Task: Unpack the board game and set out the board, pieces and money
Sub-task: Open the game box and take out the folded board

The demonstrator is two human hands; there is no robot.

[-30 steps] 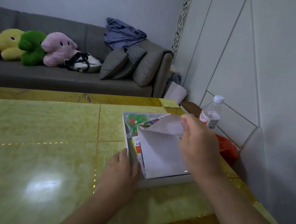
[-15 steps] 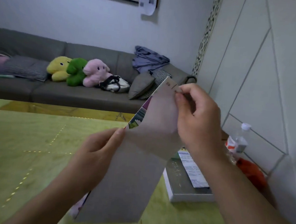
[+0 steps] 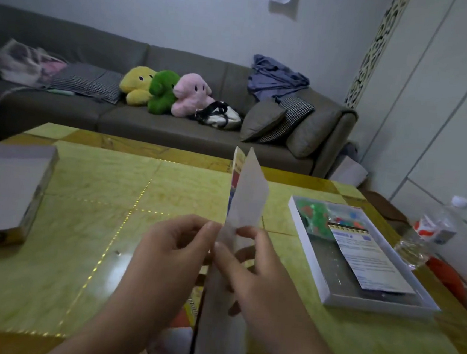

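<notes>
Holding the folded board [image 3: 249, 195] upright over the table [image 3: 85, 219], both hands meet at its lower middle. The left hand [image 3: 167, 259] pinches the left leaf, thumb and forefinger closed on the pale edge; the right hand [image 3: 254, 273] grips the right leaf, with its fingers curled round the card and its thumb lying across the near face. The board stands almost edge-on to the camera, grey back outward, with a strip of coloured print showing along the inner fold at the top left and again low down by the left wrist. Its top corner rises above the far table edge, and its lower end runs out of view at the bottom.

To the right on the table lies the open box [image 3: 327, 283], a shallow white tray. Inside it, green and red pieces [image 3: 315, 216] sit in the far end under clear wrap, and a printed sheet [image 3: 367, 258] lies over the middle. The money cannot be made out. At the left edge of the table rests the lid [image 3: 3, 186], turned grey side up.

Just beyond the box, off the table's right side, stands a bottle [image 3: 432, 233] with a white cap. Behind the table a grey sofa [image 3: 202, 134] carries yellow, green and pink toys [image 3: 163, 90], cushions, a bag and a crumpled blue cloth
</notes>
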